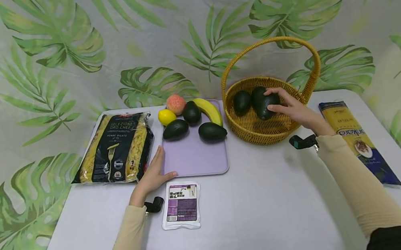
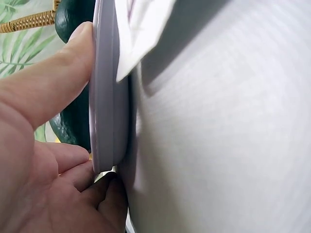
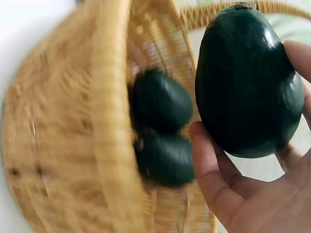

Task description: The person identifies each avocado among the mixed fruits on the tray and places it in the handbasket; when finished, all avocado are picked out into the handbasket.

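My right hand [image 1: 293, 110] grips a dark green avocado [image 3: 248, 87] over the wicker basket [image 1: 252, 136]. Inside the basket, two more avocados [image 3: 163, 99] lie side by side. At the near left corner of the lilac tray [image 1: 196, 157], my left hand [image 1: 154, 175] holds the rim, its thumb [image 2: 63, 73] on the front edge and its fingers along the left side. Toward the tray's far end lie three avocados [image 1: 212, 132], a banana [image 1: 211, 111], a yellow lemon [image 1: 166, 116] and a peach [image 1: 175, 103].
A bag of penne pasta [image 1: 116, 149] lies left of the tray. In front of the tray is a white and purple packet [image 1: 181, 205]. A yellow and blue pasta pack [image 1: 359, 142] lies at the right. The basket's tall handle [image 1: 268, 42] arches over it.
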Demonstrator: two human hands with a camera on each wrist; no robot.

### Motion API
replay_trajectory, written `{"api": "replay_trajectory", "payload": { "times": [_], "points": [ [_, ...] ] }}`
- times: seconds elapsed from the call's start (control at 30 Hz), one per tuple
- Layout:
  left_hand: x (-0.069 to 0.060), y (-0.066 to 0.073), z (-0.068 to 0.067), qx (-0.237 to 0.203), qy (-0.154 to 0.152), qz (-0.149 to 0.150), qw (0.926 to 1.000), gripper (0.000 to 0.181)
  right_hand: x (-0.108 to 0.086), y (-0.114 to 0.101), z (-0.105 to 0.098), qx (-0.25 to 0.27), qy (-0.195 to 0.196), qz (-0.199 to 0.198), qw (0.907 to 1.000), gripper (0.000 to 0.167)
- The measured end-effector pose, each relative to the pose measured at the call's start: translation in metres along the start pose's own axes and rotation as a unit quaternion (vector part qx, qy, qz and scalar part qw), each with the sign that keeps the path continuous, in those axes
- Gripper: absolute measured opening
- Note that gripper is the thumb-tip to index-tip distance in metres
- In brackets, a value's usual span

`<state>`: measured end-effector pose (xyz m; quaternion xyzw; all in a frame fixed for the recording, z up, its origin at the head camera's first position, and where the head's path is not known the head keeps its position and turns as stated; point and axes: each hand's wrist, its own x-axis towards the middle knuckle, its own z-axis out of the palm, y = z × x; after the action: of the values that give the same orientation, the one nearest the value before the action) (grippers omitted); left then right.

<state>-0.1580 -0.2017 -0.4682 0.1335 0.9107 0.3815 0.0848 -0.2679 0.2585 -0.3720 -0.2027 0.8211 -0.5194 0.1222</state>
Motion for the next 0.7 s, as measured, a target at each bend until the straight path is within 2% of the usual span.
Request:
{"api": "replay_trajectory", "payload": {
  "times": [0.3,0.53,0.7],
  "points": [
    [0.001,0.001,0.002,-0.002,-0.001,0.004,1.0000,0.097,0.000,0.012,-0.023,-0.065,0.011,0.044,0.9969,0.046],
    [0.002,0.000,0.003,0.001,-0.002,0.007,1.0000,0.098,0.013,0.020,-0.035,-0.106,0.006,0.061,0.9925,0.048],
    [0.000,-0.002,0.001,-0.001,-0.002,0.003,1.0000,0.097,0.024,0.017,-0.040,-0.159,-0.005,0.082,0.9839,0.044]
  ]
}}
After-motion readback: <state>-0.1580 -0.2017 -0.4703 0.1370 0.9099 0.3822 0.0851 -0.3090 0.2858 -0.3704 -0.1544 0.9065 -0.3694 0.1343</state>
